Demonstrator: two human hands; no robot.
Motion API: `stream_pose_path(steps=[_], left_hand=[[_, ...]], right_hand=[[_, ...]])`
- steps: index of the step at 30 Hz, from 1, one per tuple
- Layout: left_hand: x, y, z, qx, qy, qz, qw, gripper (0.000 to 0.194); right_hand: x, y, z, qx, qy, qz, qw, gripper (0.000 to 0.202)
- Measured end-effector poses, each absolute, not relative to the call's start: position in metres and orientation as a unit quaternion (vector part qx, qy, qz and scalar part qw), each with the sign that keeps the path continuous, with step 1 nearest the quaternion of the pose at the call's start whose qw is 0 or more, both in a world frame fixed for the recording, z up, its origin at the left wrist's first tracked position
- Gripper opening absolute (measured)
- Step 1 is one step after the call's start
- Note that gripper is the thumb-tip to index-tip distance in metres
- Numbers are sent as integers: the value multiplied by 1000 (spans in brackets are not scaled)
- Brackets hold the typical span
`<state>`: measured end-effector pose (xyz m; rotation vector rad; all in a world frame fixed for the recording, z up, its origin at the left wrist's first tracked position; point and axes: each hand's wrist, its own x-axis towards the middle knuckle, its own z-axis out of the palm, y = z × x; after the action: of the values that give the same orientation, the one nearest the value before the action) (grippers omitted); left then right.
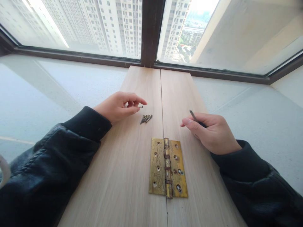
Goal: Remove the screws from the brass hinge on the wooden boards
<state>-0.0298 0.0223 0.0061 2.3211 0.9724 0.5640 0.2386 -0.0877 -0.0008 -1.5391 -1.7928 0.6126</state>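
A screw (pixel 141 107) pokes out between the thumb and fingers of my left hand (pixel 120 107), its head toward the right. Just below that hand several more screws (pixel 146 119) lie in a small bunch on the left board. My right hand (pixel 208 130) is closed around a screwdriver (pixel 194 116), its metal shaft pointing up and left; most of the handle is hidden in the fist. Between and nearer than my hands, a worn brass hinge (pixel 168 168) lies opened flat across the joint of the boards. Two screw heads show in its right leaf; the other holes have no screws.
Two pale wooden boards (pixel 123 176) lie side by side, a dark seam between them, on a white speckled sill (pixel 90 75). Behind their far end stands a dark window frame (pixel 151 34), with tall buildings outside. A pale curved object (pixel 4 170) shows at the left edge.
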Motion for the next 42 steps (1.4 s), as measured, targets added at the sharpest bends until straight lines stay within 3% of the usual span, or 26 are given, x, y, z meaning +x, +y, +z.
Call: stream_pose_path(steps=[12, 23, 42], left_hand=[[-31, 21, 9, 829, 431, 165, 315, 14], [-28, 18, 13, 826, 443, 139, 319, 23], [-31, 19, 9, 844, 420, 102, 317, 19]], right_hand=[[231, -93, 4, -623, -659, 235, 350, 32], [239, -88, 0, -594, -690, 229, 343, 34], [238, -88, 0, -587, -702, 217, 340, 32]])
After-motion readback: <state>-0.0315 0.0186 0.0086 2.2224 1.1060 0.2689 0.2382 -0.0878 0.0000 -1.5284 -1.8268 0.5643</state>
